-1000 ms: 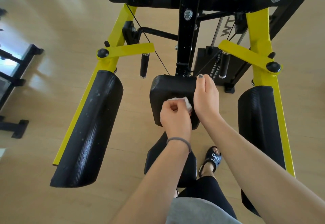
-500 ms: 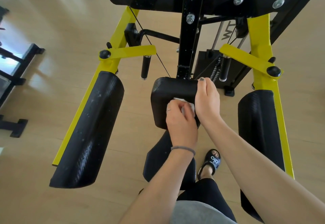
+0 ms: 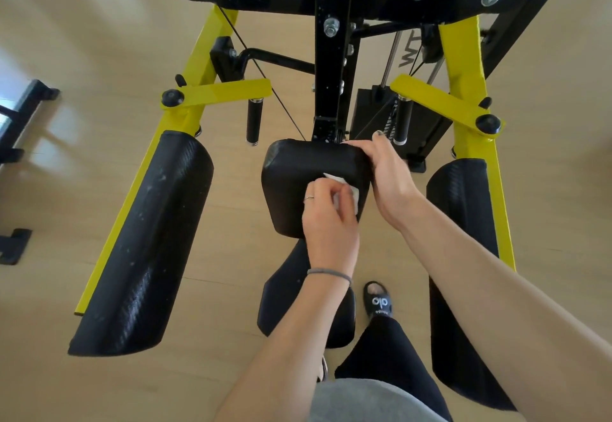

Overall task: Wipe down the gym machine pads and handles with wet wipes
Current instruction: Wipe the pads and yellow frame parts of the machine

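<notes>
Wet wipe (image 3: pixel 344 191), bunched and white, is pinched in the left hand (image 3: pixel 329 219) and pressed against the right half of the small centre pad (image 3: pixel 298 173). The right hand (image 3: pixel 387 173) curls over that pad's right edge, steadying it. Unwiped surface lies to the left of the wipe, so the left hand is better placed to sweep that way. Long side pads (image 3: pixel 145 242) hang well apart on either side, and black handles (image 3: pixel 253 120) hang beyond.
</notes>
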{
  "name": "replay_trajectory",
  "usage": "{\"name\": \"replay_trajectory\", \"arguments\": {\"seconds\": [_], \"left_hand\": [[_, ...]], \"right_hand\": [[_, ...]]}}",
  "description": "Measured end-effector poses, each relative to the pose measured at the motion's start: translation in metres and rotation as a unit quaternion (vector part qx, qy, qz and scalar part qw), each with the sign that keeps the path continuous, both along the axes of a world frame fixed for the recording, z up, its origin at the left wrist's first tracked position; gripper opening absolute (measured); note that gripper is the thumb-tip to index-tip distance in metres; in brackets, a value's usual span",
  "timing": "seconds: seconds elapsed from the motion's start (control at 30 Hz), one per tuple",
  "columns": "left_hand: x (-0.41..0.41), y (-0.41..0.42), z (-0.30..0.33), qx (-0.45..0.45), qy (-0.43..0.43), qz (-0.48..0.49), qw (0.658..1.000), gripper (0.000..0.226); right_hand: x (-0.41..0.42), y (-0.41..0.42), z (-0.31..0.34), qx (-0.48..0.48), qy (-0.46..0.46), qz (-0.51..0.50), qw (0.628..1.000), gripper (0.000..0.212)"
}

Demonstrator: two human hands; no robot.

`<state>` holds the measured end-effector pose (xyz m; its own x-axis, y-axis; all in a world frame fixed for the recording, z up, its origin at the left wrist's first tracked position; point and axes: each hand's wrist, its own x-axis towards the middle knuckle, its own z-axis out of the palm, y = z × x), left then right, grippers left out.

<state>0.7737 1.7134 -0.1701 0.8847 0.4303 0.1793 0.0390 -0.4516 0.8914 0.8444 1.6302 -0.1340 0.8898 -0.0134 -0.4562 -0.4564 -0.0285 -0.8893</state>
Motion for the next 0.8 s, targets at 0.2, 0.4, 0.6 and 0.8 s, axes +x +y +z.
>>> {"name": "replay_trajectory", "arguments": {"seconds": [0.2, 0.4, 0.6, 0.8], "left_hand": [[0.013, -0.015, 0.015, 0.002, -0.060, 0.086, 0.995, 0.011], [-0.010, -0.052, -0.028, -0.059, 0.044, 0.043, 0.996, 0.010], [0.007, -0.053, -0.004, -0.105, -0.023, 0.197, 0.974, 0.015], [0.008, -0.048, -0.050, -0.237, 0.108, 0.321, 0.911, 0.015]], "right_hand": [[0.001, 0.003, 0.003, -0.012, 0.021, 0.040, 0.999, 0.041], [0.004, -0.008, -0.002, -0.001, 0.032, 0.088, 0.996, 0.048], [0.004, -0.014, -0.007, -0.004, 0.000, 0.112, 0.994, 0.048], [-0.001, -0.009, -0.010, 0.001, -0.026, 0.113, 0.993, 0.033]]}}
